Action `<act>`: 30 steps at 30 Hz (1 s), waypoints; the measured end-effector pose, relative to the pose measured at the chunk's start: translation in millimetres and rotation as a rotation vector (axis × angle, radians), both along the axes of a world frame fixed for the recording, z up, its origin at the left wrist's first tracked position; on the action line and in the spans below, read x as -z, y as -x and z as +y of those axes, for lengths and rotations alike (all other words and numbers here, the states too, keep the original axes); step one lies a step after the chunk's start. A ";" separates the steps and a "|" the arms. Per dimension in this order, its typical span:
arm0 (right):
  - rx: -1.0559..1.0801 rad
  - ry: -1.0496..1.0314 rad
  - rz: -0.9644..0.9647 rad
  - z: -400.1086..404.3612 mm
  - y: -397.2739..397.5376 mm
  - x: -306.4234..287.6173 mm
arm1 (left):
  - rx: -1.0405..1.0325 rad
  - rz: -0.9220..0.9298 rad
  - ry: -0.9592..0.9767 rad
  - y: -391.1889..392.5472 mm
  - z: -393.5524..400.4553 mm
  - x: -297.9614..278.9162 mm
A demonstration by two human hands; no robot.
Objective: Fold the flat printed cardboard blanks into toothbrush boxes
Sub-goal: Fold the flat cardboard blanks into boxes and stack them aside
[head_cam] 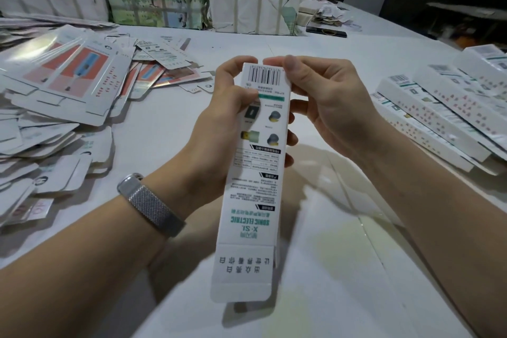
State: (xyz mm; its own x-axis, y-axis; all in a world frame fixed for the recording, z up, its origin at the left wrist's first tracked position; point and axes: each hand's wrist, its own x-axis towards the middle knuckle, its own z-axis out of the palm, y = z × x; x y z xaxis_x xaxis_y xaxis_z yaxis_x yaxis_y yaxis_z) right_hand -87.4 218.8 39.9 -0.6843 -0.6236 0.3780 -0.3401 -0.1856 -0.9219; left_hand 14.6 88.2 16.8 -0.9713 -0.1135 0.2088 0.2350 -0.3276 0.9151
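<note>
From the head camera, you hold a long white toothbrush box (259, 162) up over the worktop (329, 269), barcode end away from you. Its near-end flap stands open, so that end is unsealed; what is inside cannot be seen. Your left hand (219, 129) wraps the box's left side, thumb across the printed face near the green stripe, fingers curled over the far top corner — a firm grip. Your right hand (326, 101) pinches the far end, thumb on the barcode edge, the other fingers behind the box.

On your left lies a loose heap of flat printed blanks (68, 85), some showing red panels, others face down and white. On your right, finished boxes (439, 112) lie side by side in overlapping rows. A metal mesh watchband (151, 204) circles your left wrist.

The worktop is white. At its far edge stand strapped bundles of stock (252, 5) — torn wrapping, some with green print. The room beyond is dark.
</note>
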 end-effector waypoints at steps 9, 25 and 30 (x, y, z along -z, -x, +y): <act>0.124 -0.031 0.025 -11.1 -9.4 4.2 | -0.101 0.046 -0.047 5.4 9.9 -5.8; 0.380 -0.397 0.384 12.6 -5.5 -33.0 | -0.083 0.152 0.067 14.7 3.1 1.0; 0.796 -0.771 0.598 69.9 37.2 -63.9 | -0.263 0.085 0.206 29.8 3.2 11.3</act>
State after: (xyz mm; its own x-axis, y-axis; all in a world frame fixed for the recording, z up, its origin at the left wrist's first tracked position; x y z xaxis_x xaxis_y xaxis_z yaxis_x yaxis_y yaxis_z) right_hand -124.6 288.7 103.7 -0.8192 -0.3139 0.4801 -0.5111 0.7794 -0.3625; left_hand -15.2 91.4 5.4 -0.8926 -0.3047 0.3323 0.3652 -0.0564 0.9292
